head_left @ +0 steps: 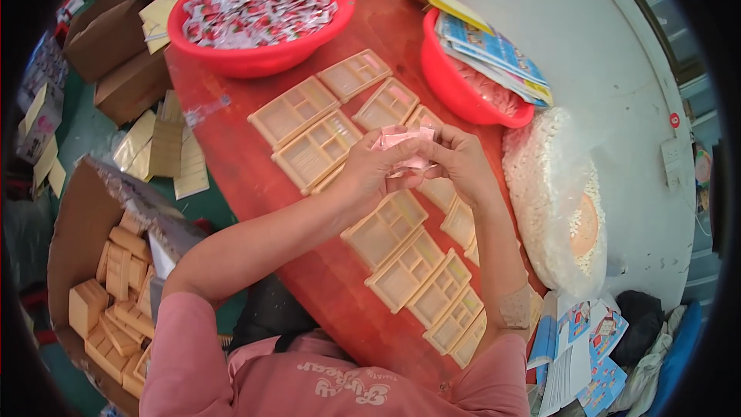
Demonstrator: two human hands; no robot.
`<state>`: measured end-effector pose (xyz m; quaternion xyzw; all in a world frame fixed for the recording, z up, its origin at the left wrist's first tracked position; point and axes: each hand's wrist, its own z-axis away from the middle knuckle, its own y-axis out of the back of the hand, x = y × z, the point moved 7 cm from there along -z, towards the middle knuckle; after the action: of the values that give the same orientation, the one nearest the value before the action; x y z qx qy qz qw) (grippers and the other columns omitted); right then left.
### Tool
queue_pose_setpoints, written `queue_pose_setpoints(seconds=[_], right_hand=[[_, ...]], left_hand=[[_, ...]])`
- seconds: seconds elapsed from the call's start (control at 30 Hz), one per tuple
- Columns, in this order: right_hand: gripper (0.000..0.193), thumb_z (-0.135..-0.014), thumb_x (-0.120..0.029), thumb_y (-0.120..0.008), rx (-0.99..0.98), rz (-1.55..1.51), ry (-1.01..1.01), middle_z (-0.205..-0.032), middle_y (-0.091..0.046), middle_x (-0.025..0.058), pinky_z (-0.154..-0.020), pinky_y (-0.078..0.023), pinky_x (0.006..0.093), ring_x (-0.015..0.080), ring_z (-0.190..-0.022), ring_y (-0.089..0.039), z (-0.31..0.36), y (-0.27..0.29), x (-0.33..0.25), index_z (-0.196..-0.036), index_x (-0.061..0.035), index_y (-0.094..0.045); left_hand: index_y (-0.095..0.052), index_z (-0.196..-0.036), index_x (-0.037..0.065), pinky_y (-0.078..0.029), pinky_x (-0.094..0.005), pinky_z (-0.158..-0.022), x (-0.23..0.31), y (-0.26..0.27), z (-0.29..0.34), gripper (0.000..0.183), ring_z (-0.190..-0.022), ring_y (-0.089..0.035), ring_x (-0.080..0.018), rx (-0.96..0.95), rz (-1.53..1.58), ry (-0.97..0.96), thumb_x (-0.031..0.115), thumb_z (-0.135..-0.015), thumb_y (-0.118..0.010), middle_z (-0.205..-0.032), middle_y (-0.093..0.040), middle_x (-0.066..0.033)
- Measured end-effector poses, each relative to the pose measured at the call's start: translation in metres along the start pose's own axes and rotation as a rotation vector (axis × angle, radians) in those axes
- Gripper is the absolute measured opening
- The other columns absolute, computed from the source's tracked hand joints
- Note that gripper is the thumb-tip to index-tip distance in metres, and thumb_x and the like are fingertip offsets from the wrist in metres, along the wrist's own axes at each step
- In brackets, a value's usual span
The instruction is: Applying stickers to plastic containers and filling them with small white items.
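Above the middle of the table, my left hand [370,167] and my right hand [465,161] are both closed on a small pink packet [407,137], pinching it between thumbs and fingers. My fingers cover part of it, and I cannot tell what is inside. Beneath and around my hands lie several beige compartment trays [296,112] in rows. Small pink pieces show in some far trays, such as the tray [354,75] at the back. Closer to me, more trays [401,269] lie edge to edge, partly hidden by my right forearm.
A red basin [258,63] of small wrapped packets stands far left on the red table [247,177]. Another red basin [463,100] with printed sheets stands far right, beside a clear bag of white pieces [540,185]. A cardboard box [73,208] of beige trays stands at left.
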<state>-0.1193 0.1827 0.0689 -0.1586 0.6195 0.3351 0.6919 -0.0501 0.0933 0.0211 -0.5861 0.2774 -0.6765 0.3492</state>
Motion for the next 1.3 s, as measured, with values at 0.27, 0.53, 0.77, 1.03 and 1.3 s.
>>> queue_pose_setpoints(seconds=[0.27, 0.53, 0.77, 1.03, 1.3], right_hand=[[0.018, -0.087, -0.019, -0.056, -0.047, 0.118, 0.089, -0.068, -0.058, -0.0014, -0.041, -0.033, 0.0178, 0.0038, -0.051, -0.047, -0.015, -0.049, 0.008, -0.086, -0.0026, -0.063], [0.011, -0.081, -0.01, -0.059, 0.029, 0.314, 0.405, -0.065, -0.06, 0.0061, -0.051, -0.043, 0.0252, 0.0117, -0.056, -0.056, -0.091, -0.111, -0.016, -0.082, 0.0006, -0.059], [0.015, -0.076, -0.013, -0.06, 0.112, 0.662, 0.511, -0.07, -0.064, 0.0143, -0.061, -0.046, 0.0352, 0.0258, -0.066, -0.062, -0.162, -0.123, -0.001, -0.086, -0.0024, -0.064], [0.02, -0.08, -0.014, -0.062, 0.116, 0.648, 0.554, -0.072, -0.061, 0.0025, -0.055, -0.042, 0.0244, 0.0092, -0.061, -0.054, -0.119, -0.112, -0.019, -0.092, 0.0011, -0.063], [0.013, -0.085, -0.016, -0.058, -0.478, 0.241, 0.06, -0.067, -0.054, -0.0045, -0.048, -0.037, 0.0158, 0.0023, -0.056, -0.048, -0.063, -0.123, -0.005, -0.086, -0.0034, -0.061]], left_hand=[[-0.05, -0.107, 0.003, -0.055, -0.026, -0.063, 0.021, 0.057, 0.053, 0.033, -0.08, -0.061, -0.0141, 0.225, -0.092, -0.056, 0.016, -0.08, -0.065, -0.093, -0.059, -0.0067], [-0.049, -0.111, 0.005, -0.055, -0.0266, -0.067, 0.063, 0.107, 0.111, 0.034, -0.084, -0.06, -0.0145, 0.315, -0.107, -0.057, 0.014, -0.081, -0.063, -0.098, -0.058, -0.0058], [-0.048, -0.111, 0.004, -0.055, -0.0301, -0.071, 0.08, 0.125, 0.108, 0.035, -0.086, -0.061, -0.0161, 0.302, -0.074, -0.097, 0.013, -0.081, -0.064, -0.099, -0.058, -0.0069], [-0.047, -0.114, 0.003, -0.055, -0.0308, -0.071, 0.078, 0.121, 0.086, 0.037, -0.084, -0.062, -0.0175, 0.253, -0.103, -0.062, 0.01, -0.081, -0.062, -0.104, -0.058, -0.0087], [-0.047, -0.111, 0.0, -0.056, -0.0311, -0.061, 0.068, 0.108, 0.073, 0.035, -0.079, -0.062, -0.0181, 0.196, -0.227, -0.069, 0.01, -0.081, -0.062, -0.096, -0.059, -0.0113]])
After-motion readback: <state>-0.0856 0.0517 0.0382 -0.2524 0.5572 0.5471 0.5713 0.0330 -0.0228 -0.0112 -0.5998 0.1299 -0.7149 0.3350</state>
